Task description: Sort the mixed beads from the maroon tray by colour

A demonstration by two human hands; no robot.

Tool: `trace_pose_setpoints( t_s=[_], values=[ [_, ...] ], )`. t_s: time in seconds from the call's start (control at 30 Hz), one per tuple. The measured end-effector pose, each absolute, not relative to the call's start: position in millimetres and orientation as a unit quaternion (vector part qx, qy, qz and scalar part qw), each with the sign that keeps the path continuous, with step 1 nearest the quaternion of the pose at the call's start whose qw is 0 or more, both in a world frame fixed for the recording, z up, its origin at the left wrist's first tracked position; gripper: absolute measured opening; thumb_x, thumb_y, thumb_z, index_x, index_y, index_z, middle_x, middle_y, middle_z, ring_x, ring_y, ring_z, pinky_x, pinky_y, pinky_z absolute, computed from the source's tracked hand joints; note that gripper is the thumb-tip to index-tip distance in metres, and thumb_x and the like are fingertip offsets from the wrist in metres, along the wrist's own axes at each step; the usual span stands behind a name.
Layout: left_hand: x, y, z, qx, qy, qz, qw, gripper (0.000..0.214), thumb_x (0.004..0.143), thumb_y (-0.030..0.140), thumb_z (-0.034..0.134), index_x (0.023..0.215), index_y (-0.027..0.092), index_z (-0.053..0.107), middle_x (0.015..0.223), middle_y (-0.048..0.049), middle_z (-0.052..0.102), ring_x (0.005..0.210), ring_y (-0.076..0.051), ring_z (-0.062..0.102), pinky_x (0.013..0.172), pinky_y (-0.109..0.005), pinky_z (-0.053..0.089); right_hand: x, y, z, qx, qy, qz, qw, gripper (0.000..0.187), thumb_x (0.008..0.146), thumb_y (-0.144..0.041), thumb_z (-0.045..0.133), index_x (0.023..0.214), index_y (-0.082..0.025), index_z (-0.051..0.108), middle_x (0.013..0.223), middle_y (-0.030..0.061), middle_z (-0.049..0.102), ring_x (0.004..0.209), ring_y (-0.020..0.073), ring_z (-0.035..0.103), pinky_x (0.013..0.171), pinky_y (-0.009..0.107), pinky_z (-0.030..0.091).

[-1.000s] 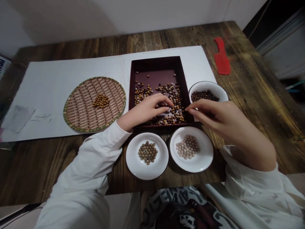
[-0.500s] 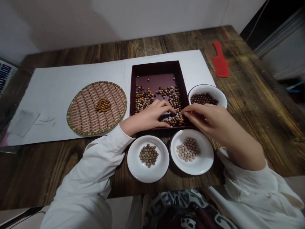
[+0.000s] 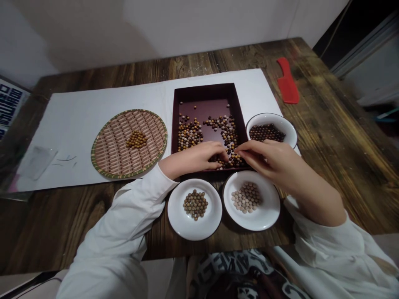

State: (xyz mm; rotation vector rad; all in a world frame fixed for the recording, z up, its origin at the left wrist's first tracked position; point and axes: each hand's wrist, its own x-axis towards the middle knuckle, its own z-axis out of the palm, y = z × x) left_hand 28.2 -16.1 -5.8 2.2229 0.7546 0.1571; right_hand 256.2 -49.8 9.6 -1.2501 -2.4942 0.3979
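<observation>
A maroon box (image 3: pixel 205 107) holds mixed round beads (image 3: pixel 190 132) in dark brown, yellow and pale colours. My left hand (image 3: pixel 204 157) reaches over the box's near side, fingers bent down among the beads and thumb apart from them. My right hand (image 3: pixel 268 160) is at the box's near right corner, thumb and forefinger pinched close to the beads; whatever lies between the tips is too small to make out. Behind it, a white bowl (image 3: pixel 291 129) contains dark brown beads. Two white dishes stand in front: the left dish (image 3: pixel 177 222) bears greenish-brown beads, the right dish (image 3: pixel 271 216) pale ones.
A round woven tray (image 3: pixel 109 145) with yellow-brown beads (image 3: pixel 136 140) lies left of the box on a white board (image 3: pixel 75 112). A clear plastic bag (image 3: pixel 39 162) rests at the board's left end. Far right on the wooden table (image 3: pixel 324 137) is a red comb (image 3: pixel 287 85).
My left hand's fingers have curled lower among the beads, the gap to the thumb narrowing. My right hand has shifted slightly left, still pinched. The whole view has moved a little.
</observation>
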Motion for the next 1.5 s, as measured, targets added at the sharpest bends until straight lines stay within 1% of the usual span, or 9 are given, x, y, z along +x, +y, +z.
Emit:
trace_pose_setpoints(
  t_s=[0.13, 0.37, 0.67, 0.83, 0.93, 1.03, 1.13, 1.3, 1.5],
  values=[
    [28, -14, -10, 0.871, 0.299, 0.08, 0.381, 0.017, 0.088, 0.006, 0.054, 0.101, 0.013, 0.064, 0.106, -0.0079, 0.065, 0.1, -0.018, 0.061, 0.092, -0.031, 0.046, 256, -50, 8, -0.44, -0.873, 0.138, 0.16, 0.021, 0.097, -0.032, 0.047, 0.104, -0.022, 0.065, 0.082, 0.0028, 0.072, 0.071, 0.0178, 0.064, 0.065, 0.029, 0.043],
    [28, -15, -11, 0.871, 0.313, 0.09, 0.367, 0.013, 0.088, 0.008, 0.057, 0.097, 0.011, 0.066, 0.1, -0.0078, 0.068, 0.094, -0.017, 0.064, 0.089, -0.03, 0.048, 255, -51, 8, -0.443, -0.871, 0.144, 0.155, 0.023, 0.097, -0.032, 0.046, 0.104, -0.022, 0.065, 0.081, 0.0038, 0.071, 0.07, 0.0187, 0.062, 0.065, 0.03, 0.04],
    [28, -17, -9, 0.854, 0.338, 0.109, 0.38, 0.011, 0.089, 0.011, 0.058, 0.097, 0.011, 0.066, 0.099, -0.0075, 0.071, 0.095, -0.017, 0.065, 0.088, -0.028, 0.047, 256, -52, 6, -0.439, -0.875, 0.136, 0.156, 0.025, 0.098, -0.032, 0.046, 0.106, -0.019, 0.066, 0.081, 0.0058, 0.071, 0.071, 0.0198, 0.059, 0.065, 0.03, 0.038],
    [28, -19, -4, 0.826, 0.339, 0.142, 0.427, 0.009, 0.089, 0.014, 0.061, 0.094, 0.012, 0.068, 0.096, -0.0049, 0.072, 0.091, -0.015, 0.065, 0.086, -0.026, 0.047, 253, -53, 6, -0.411, -0.889, 0.094, 0.179, 0.025, 0.098, -0.033, 0.046, 0.101, -0.021, 0.068, 0.068, 0.0031, 0.066, 0.062, 0.0178, 0.055, 0.061, 0.029, 0.036],
    [27, -19, 1, 0.8, 0.342, 0.155, 0.469, 0.01, 0.088, 0.018, 0.062, 0.094, 0.013, 0.068, 0.096, -0.0031, 0.072, 0.091, -0.015, 0.065, 0.086, -0.026, 0.047, 249, -55, 9, -0.384, -0.902, 0.074, 0.182, 0.021, 0.097, -0.028, 0.049, 0.107, -0.021, 0.067, 0.066, 0.0014, 0.065, 0.058, 0.0163, 0.052, 0.058, 0.029, 0.035],
    [25, -19, 6, 0.772, 0.33, 0.156, 0.521, 0.012, 0.088, 0.021, 0.062, 0.095, 0.013, 0.068, 0.097, -0.0026, 0.073, 0.093, -0.015, 0.066, 0.086, -0.027, 0.048, 247, -58, 10, -0.363, -0.911, 0.058, 0.189, 0.021, 0.097, -0.024, 0.051, 0.113, -0.022, 0.065, 0.071, 0.0013, 0.069, 0.058, 0.0146, 0.052, 0.058, 0.029, 0.035],
    [25, -19, 10, 0.756, 0.315, 0.15, 0.554, 0.013, 0.087, 0.02, 0.062, 0.095, 0.013, 0.069, 0.098, -0.0029, 0.073, 0.094, -0.015, 0.066, 0.087, -0.026, 0.048, 246, -58, 9, -0.332, -0.92, 0.06, 0.2, 0.02, 0.098, -0.021, 0.048, 0.11, -0.022, 0.064, 0.083, 0.0017, 0.073, 0.061, 0.0127, 0.055, 0.061, 0.029, 0.035],
    [24, -18, 12, 0.727, 0.305, 0.152, 0.595, 0.015, 0.084, 0.02, 0.066, 0.096, 0.012, 0.071, 0.098, -0.0046, 0.074, 0.093, -0.016, 0.067, 0.086, -0.027, 0.049, 245, -58, 11, -0.303, -0.927, 0.054, 0.216, 0.019, 0.098, -0.018, 0.048, 0.108, -0.02, 0.064, 0.072, 0.0005, 0.068, 0.06, 0.0128, 0.056, 0.06, 0.031, 0.034],
    [23, -18, 11, 0.717, 0.29, 0.149, 0.617, 0.018, 0.082, 0.02, 0.067, 0.098, 0.012, 0.072, 0.098, -0.0034, 0.074, 0.094, -0.016, 0.067, 0.089, -0.03, 0.049, 244, -60, 11, -0.305, -0.92, 0.063, 0.237, 0.015, 0.097, -0.018, 0.05, 0.102, -0.022, 0.063, 0.083, 0.0016, 0.073, 0.068, 0.0133, 0.063, 0.059, 0.03, 0.036]
  ],
)
